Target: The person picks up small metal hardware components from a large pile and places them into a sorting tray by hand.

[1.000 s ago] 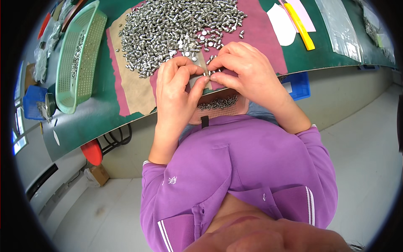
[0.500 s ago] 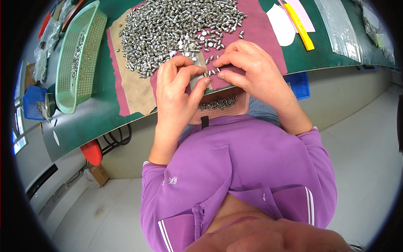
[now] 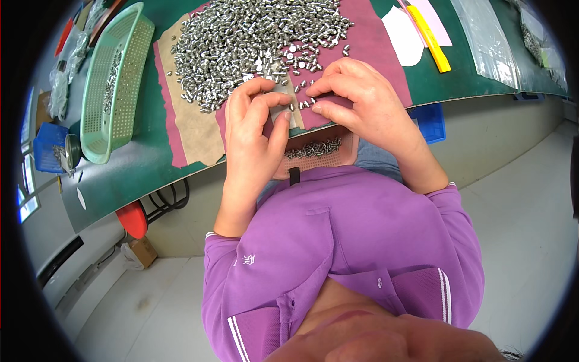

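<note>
Small shiny metal fasteners, like short rivets or screws, lie heaped in a large pile (image 3: 259, 45) on the table. Near the table's front edge, a few of these fasteners (image 3: 303, 105) sit between my two hands. My left hand (image 3: 253, 123) is curved, with thumb and forefinger apart; a single fastener stands just beside its fingertips. My right hand (image 3: 360, 99) comes in from the other side, its thumb and forefinger parted around the end of the short row. Whether its fingertips touch a fastener is hard to see. Below the edge, a pink basket (image 3: 313, 164) holds more fasteners.
Maroon and tan sheets (image 3: 202, 136) lie under the pile on the green table. A green perforated basket (image 3: 134, 78) with fasteners stands at the left. At the right are a yellow utility knife (image 3: 435, 48), papers and clear plastic bags (image 3: 485, 45). Blue bins flank the table.
My left thumb and forefinger have drawn back a little to the left and spread apart from the row of fasteners. My right hand has hardly moved.
</note>
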The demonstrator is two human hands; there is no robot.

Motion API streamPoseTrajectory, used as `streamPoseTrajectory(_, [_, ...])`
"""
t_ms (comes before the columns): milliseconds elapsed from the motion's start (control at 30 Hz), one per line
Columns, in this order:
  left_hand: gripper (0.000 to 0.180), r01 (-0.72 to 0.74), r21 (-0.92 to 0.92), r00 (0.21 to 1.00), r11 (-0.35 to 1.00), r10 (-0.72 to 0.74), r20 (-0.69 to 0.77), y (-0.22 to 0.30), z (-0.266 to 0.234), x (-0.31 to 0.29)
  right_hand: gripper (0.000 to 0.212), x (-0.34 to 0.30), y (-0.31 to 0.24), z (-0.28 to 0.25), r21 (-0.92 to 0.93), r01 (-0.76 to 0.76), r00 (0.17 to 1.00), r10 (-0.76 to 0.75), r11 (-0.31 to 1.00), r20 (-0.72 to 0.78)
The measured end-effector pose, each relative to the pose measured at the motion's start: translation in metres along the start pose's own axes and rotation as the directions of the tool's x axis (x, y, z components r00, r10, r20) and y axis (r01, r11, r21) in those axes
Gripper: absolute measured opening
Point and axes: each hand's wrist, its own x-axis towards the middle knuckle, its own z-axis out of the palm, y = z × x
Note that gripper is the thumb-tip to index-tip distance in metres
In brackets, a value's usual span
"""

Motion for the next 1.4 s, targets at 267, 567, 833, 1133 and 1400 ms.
streamPoseTrajectory(267, [0.024,-0.081,0.143,0.997,0.986,0.079,0.019,-0.002,0.000,0.000,0.017,0.000,0.000,0.004,-0.025,0.001,1.000,-0.001,1.000,-0.017])
streamPoseTrajectory(567, [0.020,-0.096,0.146,0.995,0.985,0.097,0.000,0.003,0.005,0.006,0.013,0.001,0.000,0.008,-0.024,-0.019,0.999,0.018,1.000,-0.051])
streamPoseTrajectory(833, [0.023,-0.061,0.058,0.997,0.996,0.058,0.052,0.002,0.001,0.005,0.014,-0.001,0.002,0.008,-0.033,0.021,1.000,-0.022,0.999,-0.020])
streamPoseTrajectory(1133, [0.033,-0.088,0.062,0.995,0.994,0.085,0.050,0.001,-0.006,-0.001,0.020,-0.002,0.003,0.007,-0.021,0.065,0.998,-0.066,0.998,-0.017])
streamPoseTrajectory(1400, [0.030,0.134,-0.092,0.990,0.987,-0.138,-0.034,-0.010,-0.004,-0.008,0.023,-0.003,-0.009,0.021,-0.018,0.106,0.992,-0.105,0.994,0.065])
